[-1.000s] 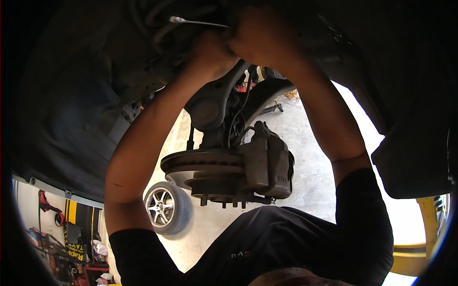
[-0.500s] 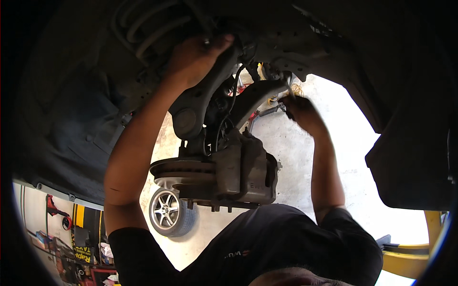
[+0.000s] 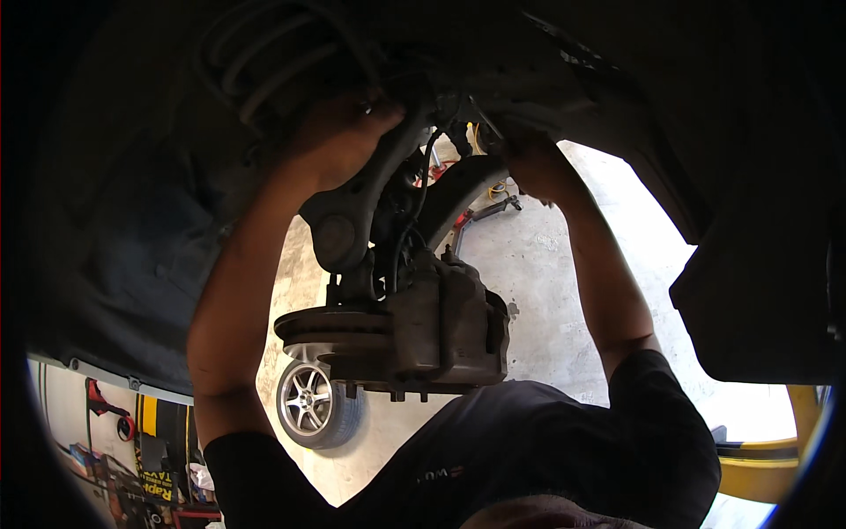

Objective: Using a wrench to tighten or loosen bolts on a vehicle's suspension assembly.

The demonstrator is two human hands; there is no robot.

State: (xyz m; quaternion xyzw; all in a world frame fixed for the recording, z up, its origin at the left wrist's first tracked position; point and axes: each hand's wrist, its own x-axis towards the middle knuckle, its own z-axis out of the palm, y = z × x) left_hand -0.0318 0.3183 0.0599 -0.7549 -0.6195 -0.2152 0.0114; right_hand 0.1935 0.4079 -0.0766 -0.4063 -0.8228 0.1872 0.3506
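High in the wheel arch, my left hand (image 3: 339,137) is closed, its thumb laid toward the upper end of the dark suspension arm (image 3: 374,189). A tiny bright spot shows by its thumb; what the fingers hold is hidden. My right hand (image 3: 538,163) is closed on a slim metal tool (image 3: 486,118) whose shaft points up and left into the shadow. Beside this hand curves a second dark arm (image 3: 467,194). Below both hands hang the brake disc (image 3: 330,324) and the caliper (image 3: 454,322), with a thin cable (image 3: 427,172) running above them.
A coil spring (image 3: 256,66) is at the upper left, and dark wheel-arch lining surrounds the work. On the floor below lie a wheel (image 3: 313,401) and a red-and-black jack (image 3: 476,216). A yellow lift part (image 3: 762,467) stands at lower right, shelving with tools at lower left.
My right hand has moved up and left, deeper into the shadow, with the tool's shaft now showing beyond it. My left hand appears slightly lower and further left, as the whole view shifts a little.
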